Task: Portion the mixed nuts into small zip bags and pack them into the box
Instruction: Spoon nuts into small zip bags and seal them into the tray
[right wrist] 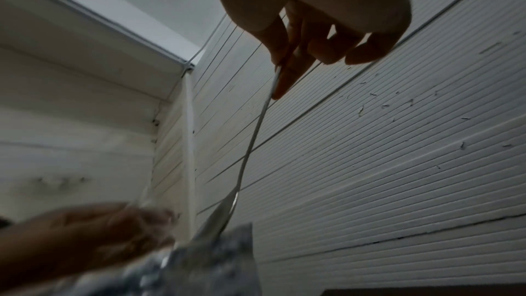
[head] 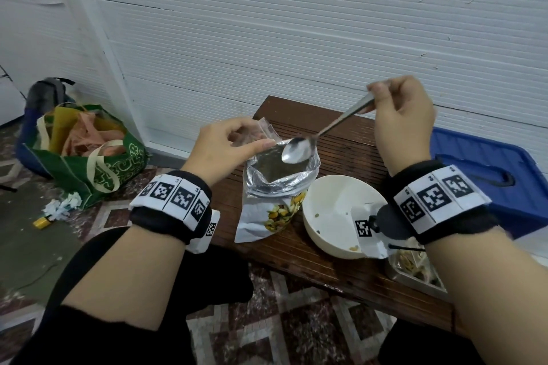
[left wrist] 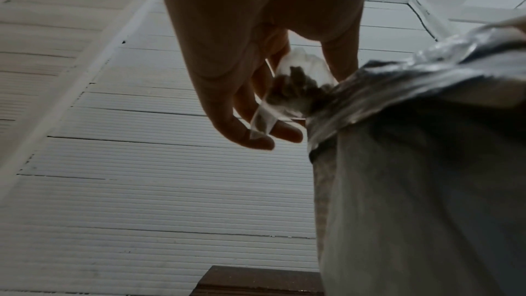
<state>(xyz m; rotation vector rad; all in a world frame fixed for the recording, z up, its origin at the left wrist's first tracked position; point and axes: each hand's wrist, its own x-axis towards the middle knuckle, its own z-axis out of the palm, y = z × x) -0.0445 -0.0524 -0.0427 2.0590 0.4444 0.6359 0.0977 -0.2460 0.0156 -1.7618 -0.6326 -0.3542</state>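
From the head camera, the right hand (head: pixel 400 121) pinched the top end of a spoon (head: pixel 323 133), whose handle ran down and to the left so that the empty bowl of it hung over the open mouth of the foil nut pouch (head: pixel 275 195). The pouch stood upright on the dark wooden table (head: pixel 341 133); what lay inside it could not be made out. The left hand (head: pixel 228 148) pinched a small clear zip bag (head: pixel 265 130) just behind the pouch's rim. A white bowl (head: pixel 329 216) beside the pouch held only a few stray nuts. A metal tray (head: pixel 415 272) at the near right held more.

From the left wrist, the fingers (left wrist: pixel 256 138) pinched the clear bag (left wrist: pixel 296 89), some dark nuts inside, touching the pouch (left wrist: pixel 412 165).

From the right wrist, thumb and fingers (right wrist: pixel 287 75) pinched the spoon (right wrist: pixel 256 134), pointing down into the pouch (right wrist: pixel 210 262).
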